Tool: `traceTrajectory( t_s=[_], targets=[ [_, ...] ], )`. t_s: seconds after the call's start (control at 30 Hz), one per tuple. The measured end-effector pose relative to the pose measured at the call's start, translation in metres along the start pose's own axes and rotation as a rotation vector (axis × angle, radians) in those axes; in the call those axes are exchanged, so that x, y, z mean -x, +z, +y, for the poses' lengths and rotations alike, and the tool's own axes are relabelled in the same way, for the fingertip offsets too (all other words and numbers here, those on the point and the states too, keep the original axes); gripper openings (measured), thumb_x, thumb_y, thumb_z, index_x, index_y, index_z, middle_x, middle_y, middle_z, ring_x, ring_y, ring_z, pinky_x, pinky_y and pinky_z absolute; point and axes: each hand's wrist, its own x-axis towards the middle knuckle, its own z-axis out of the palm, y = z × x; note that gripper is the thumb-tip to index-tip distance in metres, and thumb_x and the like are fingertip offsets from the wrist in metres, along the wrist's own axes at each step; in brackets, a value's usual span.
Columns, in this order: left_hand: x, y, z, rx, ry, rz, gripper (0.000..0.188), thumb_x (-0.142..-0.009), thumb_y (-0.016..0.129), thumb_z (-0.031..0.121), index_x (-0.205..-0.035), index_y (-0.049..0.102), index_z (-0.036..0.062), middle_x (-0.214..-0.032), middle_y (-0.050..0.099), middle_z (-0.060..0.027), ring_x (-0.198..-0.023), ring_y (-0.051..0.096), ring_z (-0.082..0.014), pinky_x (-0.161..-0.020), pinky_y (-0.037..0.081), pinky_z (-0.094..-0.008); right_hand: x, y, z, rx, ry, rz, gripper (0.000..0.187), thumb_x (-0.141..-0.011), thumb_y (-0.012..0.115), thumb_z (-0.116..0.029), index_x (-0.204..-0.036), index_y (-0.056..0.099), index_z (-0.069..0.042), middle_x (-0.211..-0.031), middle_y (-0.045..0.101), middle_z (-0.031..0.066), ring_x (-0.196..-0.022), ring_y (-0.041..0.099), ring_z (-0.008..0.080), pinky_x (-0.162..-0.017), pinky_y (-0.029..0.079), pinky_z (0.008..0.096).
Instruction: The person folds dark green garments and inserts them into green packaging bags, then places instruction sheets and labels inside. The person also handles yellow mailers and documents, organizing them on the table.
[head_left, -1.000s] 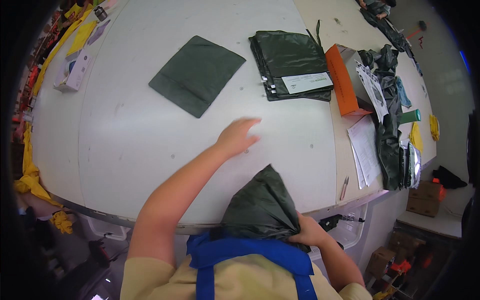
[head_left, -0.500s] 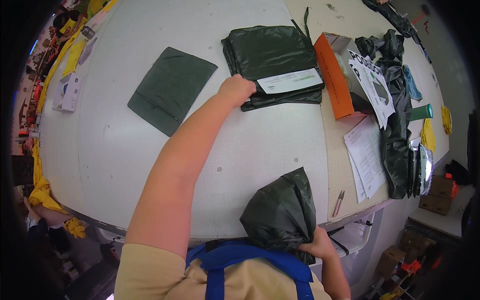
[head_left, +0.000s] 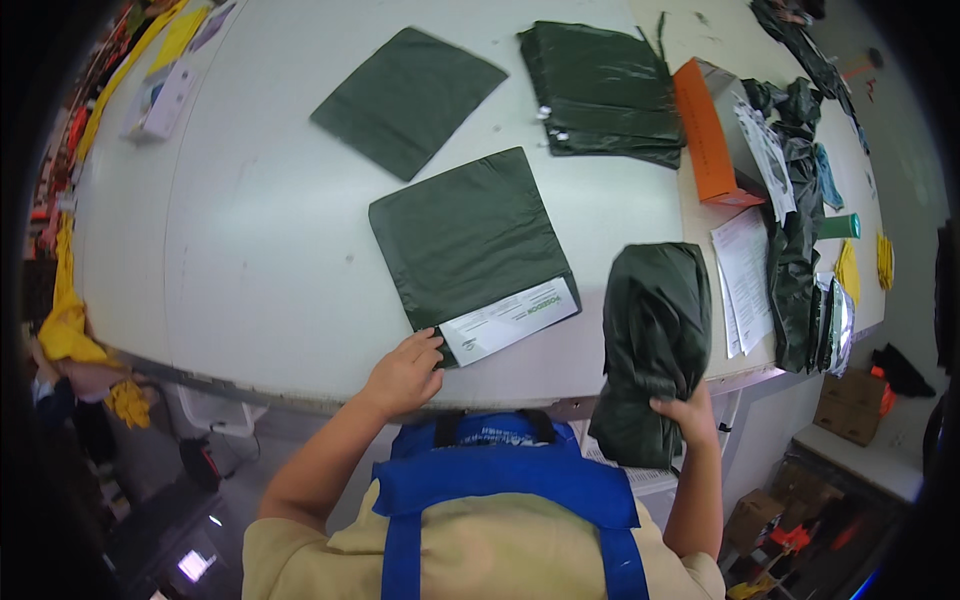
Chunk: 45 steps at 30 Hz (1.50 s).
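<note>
Left hand (head_left: 408, 374) touches near-left corner of flat dark-green pouch (head_left: 470, 235) with white paper strip (head_left: 508, 321); pinching or not, cannot tell. Right hand (head_left: 688, 412) clutches bunched dark-green bundle (head_left: 655, 310).

Head-worn view (wide fisheye), facing down, just above the worktable (head_left: 260, 240)
</note>
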Motion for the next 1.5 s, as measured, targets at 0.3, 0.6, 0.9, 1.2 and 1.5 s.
traceTrajectory(
  t_s=[0.3, 0.6, 0.9, 1.2, 1.5],
  targets=[
    [0.017, 0.032, 0.008, -0.273, -0.695, 0.298, 0.090, -0.067, 0.080, 0.022, -0.142, 0.030, 0.0156, -0.136, 0.032, -0.0195, -0.126, 0.033, -0.0405, -0.100, 0.031, -0.0523, -0.052, 0.065, 0.058, 0.231, -0.033, -0.085, 0.061, -0.067, 0.074, -0.008, -0.120, 0.048, 0.007, -0.113, 0.061, 0.0157, -0.102, 0.058, 0.0235, -0.092, 0.043, 0.0323],
    [0.015, 0.038, -0.002, 0.202, -0.943, 0.287, 0.084, -0.073, 0.075, 0.016, -0.142, 0.026, 0.0162, -0.103, 0.052, -0.0223, -0.088, 0.059, -0.0386, -0.073, 0.048, -0.0434, -0.052, 0.065, 0.068, 0.251, -0.049, -0.069, 0.063, -0.066, 0.075, -0.012, -0.121, 0.048, 0.007, -0.112, 0.062, 0.0161, -0.102, 0.059, 0.0232, -0.091, 0.044, 0.0317],
    [0.013, 0.013, 0.005, -0.224, -0.871, 0.180, 0.060, -0.074, 0.074, 0.025, -0.128, 0.049, 0.0141, -0.098, 0.061, -0.0146, -0.093, 0.059, -0.0311, -0.076, 0.045, -0.0425, -0.052, 0.065, 0.068, 0.274, -0.062, -0.064, 0.061, -0.066, 0.075, -0.013, -0.118, 0.050, 0.007, -0.110, 0.063, 0.0161, -0.101, 0.059, 0.0238, -0.091, 0.044, 0.0313],
    [-0.021, 0.030, -0.058, -0.264, 0.033, 0.264, 0.032, -0.072, 0.059, 0.006, -0.102, 0.064, 0.0124, -0.103, 0.056, -0.0080, -0.096, 0.054, -0.0257, -0.078, 0.046, -0.0356, -0.033, 0.075, 0.036, 0.528, -0.109, -0.067, 0.062, -0.066, 0.075, -0.014, -0.120, 0.049, 0.005, -0.106, 0.065, 0.0187, -0.100, 0.062, 0.0282, -0.090, 0.045, 0.0338],
    [-0.044, -0.030, -0.035, -0.317, 0.054, 0.189, 0.040, -0.075, 0.056, 0.003, -0.115, 0.055, 0.0073, -0.116, 0.049, -0.0075, -0.094, 0.053, -0.0266, -0.077, 0.050, -0.0359, -0.035, 0.116, -0.037, 1.184, -0.236, -0.879, 0.077, -0.063, 0.074, -0.032, -0.131, 0.043, -0.009, -0.088, 0.064, 0.0250, -0.088, 0.061, 0.0416, -0.079, 0.047, 0.0451]
  ],
)
